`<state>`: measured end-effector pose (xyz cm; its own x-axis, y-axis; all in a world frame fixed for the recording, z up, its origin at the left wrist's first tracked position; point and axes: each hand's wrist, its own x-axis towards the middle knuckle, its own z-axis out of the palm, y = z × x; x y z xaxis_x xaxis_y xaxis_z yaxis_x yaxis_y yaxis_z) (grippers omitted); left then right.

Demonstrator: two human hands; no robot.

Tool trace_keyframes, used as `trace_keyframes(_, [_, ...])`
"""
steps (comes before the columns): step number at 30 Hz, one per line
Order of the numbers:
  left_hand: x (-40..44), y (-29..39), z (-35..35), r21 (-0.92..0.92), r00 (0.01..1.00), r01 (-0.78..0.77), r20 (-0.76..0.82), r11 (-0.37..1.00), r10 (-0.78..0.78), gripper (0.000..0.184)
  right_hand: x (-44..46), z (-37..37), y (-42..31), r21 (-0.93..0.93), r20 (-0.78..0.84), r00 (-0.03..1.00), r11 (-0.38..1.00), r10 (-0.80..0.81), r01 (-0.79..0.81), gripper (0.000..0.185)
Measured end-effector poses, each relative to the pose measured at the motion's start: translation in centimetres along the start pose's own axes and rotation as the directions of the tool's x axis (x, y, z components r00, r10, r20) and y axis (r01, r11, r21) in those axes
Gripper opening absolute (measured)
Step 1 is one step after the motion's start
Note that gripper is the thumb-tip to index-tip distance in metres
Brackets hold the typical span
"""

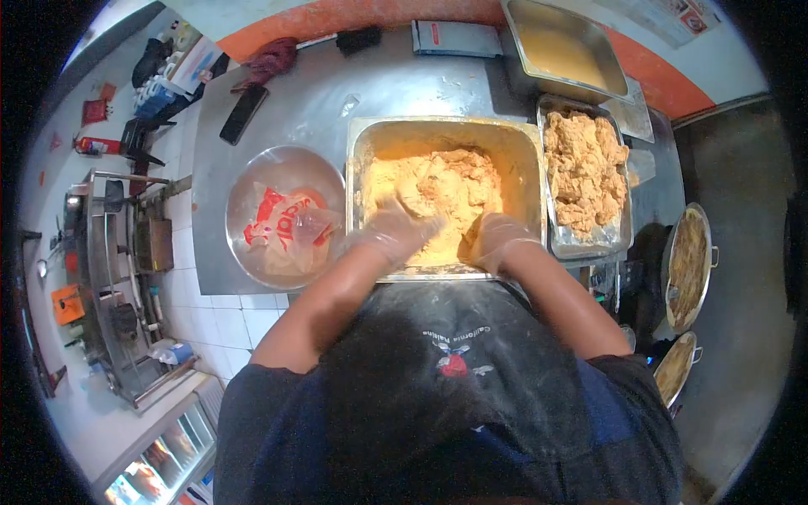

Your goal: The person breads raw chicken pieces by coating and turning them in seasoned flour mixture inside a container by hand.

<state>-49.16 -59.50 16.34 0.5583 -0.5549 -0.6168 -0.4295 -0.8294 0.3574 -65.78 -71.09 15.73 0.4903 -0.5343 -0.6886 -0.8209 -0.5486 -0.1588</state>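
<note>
Both my hands wear clear plastic gloves and reach into a deep metal pan (528,145) of yellowish flour (438,250). Lumpy pieces coated in flour (454,178), probably chicken, lie heaped in its middle. At the left of the heap is my left hand (396,232), thumb apart from the fingers; motion blurs its fingertips. My right hand (498,237) dips into the flour near the pan's front right corner, against the coated pieces. Its fingertips are hidden, and whether they grip a piece does not show.
Left of the pan, a metal bowl (244,181) holds a red-printed plastic bag (290,223). On the right, a tray (581,247) carries coated pieces (585,168); behind it stands a pan of yellowish liquid (568,59). A phone (244,114) lies back left. Round pans (688,268) sit at right.
</note>
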Motion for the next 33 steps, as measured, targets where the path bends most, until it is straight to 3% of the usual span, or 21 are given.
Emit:
trace_keyframes(2, [1.3,-1.3,1.9,0.229,0.849,-0.414,0.446,0.881,0.283,0.097,0.6,0.8,-0.2,-0.036,0.050,0.999,0.999,-0.012,0.014,0.046])
trace_keyframes(5, [1.3,-0.2,2.9,0.231,0.900,-0.312,0.382,0.921,0.209,0.089,1.0,0.8,-2.1,-0.175,0.100,0.982,0.969,-0.160,0.176,0.043])
trace_keyframes(7, [1.8,-0.2,3.3,0.183,0.909,-0.237,0.388,0.954,0.151,0.087,1.5,1.4,-2.6,0.078,0.122,0.970,0.976,-0.212,0.204,0.042])
trace_keyframes(8, [2.0,-0.4,3.4,0.113,0.925,-0.185,0.355,0.976,0.135,0.083,1.5,1.2,-2.2,0.074,0.118,0.970,0.976,-0.210,0.203,0.042])
trace_keyframes(10, [2.7,-1.3,3.5,0.038,0.940,-0.138,0.319,0.990,0.118,0.079,0.4,-1.1,-2.3,0.283,0.261,0.945,0.951,-0.199,0.122,0.070])
trace_keyframes(11, [3.6,-2.5,4.2,-0.135,0.933,-0.165,0.300,0.977,0.198,0.073,1.0,-0.2,-1.5,0.282,0.260,0.945,0.952,-0.199,0.123,0.070])
trace_keyframes(12, [4.1,-3.6,4.4,-0.303,0.924,-0.188,0.269,0.934,0.273,0.068,1.9,1.5,0.1,0.477,0.117,0.956,0.860,-0.269,0.183,0.064])
trace_keyframes(13, [2.8,-3.2,2.5,-0.304,0.924,-0.187,0.267,0.934,0.272,0.068,2.2,1.6,0.9,0.565,0.040,0.957,0.797,-0.287,0.215,0.061])
trace_keyframes(15, [0.5,-2.6,-1.1,-0.384,0.944,-0.285,0.045,0.878,0.326,0.062,2.4,0.7,2.0,0.588,-0.158,0.955,0.754,-0.249,0.294,0.057])
trace_keyframes(16, [1.1,-3.0,-0.7,-0.379,0.943,-0.287,0.052,0.880,0.330,0.062,1.8,-0.7,1.8,0.564,-0.219,0.951,0.767,-0.218,0.306,0.056])
trace_keyframes(17, [2.1,-3.6,0.3,-0.288,0.864,-0.501,-0.223,0.816,0.452,0.065,1.2,-2.0,1.6,0.540,-0.278,0.942,0.781,-0.187,0.314,0.056])
trace_keyframes(18, [2.7,-3.9,0.7,-0.142,0.692,-0.672,-0.471,0.727,0.547,0.068,0.3,-4.4,0.7,0.450,-0.303,0.951,0.870,-0.066,0.204,0.060])
trace_keyframes(19, [2.6,-2.9,0.6,-0.116,0.733,-0.609,-0.459,0.785,0.501,0.071,0.1,-5.7,0.0,0.355,-0.340,0.939,0.931,0.049,0.080,0.065])
trace_keyframes(20, [2.5,-2.0,0.6,-0.087,0.772,-0.542,-0.445,0.836,0.454,0.074,0.7,-5.8,-0.3,0.354,-0.344,0.938,0.932,0.048,0.082,0.065])
trace_keyframes(21, [2.8,-1.5,1.0,0.160,0.699,-0.538,-0.464,0.828,0.544,0.078,1.7,-5.1,-0.4,0.242,-0.336,0.941,0.969,0.034,0.051,0.069])
trace_keyframes(23, [5.1,-0.5,2.1,0.247,0.818,-0.408,-0.329,0.879,0.472,0.087,5.3,-2.1,0.3,0.005,-0.341,0.940,1.000,-0.001,0.003,0.078])
trace_keyframes(24, [5.7,0.1,1.8,0.246,0.872,-0.368,-0.245,0.897,0.424,0.085,5.7,-2.1,-0.1,0.005,-0.342,0.940,1.000,-0.002,0.004,0.078])
trace_keyframes(27, [7.0,0.9,0.8,0.133,0.954,-0.293,-0.028,0.947,0.299,0.078,6.1,-1.8,-1.0,0.146,-0.288,0.956,0.989,0.049,-0.006,0.079])
trace_keyframes(30, [8.5,0.3,0.7,-0.038,0.948,-0.277,0.155,0.960,0.279,0.075,5.0,-3.4,-0.4,0.260,-0.259,0.963,0.954,-0.077,0.146,0.079])
trace_keyframes(32, [9.1,-0.4,0.9,-0.126,0.938,-0.243,0.221,0.962,0.266,0.075,4.0,-5.0,-0.4,0.349,0.010,0.994,0.932,-0.109,0.099,0.075])
trace_keyframes(33, [8.5,-0.4,0.7,-0.149,0.951,-0.212,0.195,0.966,0.239,0.076,3.3,-5.3,-0.5,0.351,0.011,0.994,0.931,-0.109,0.099,0.075])
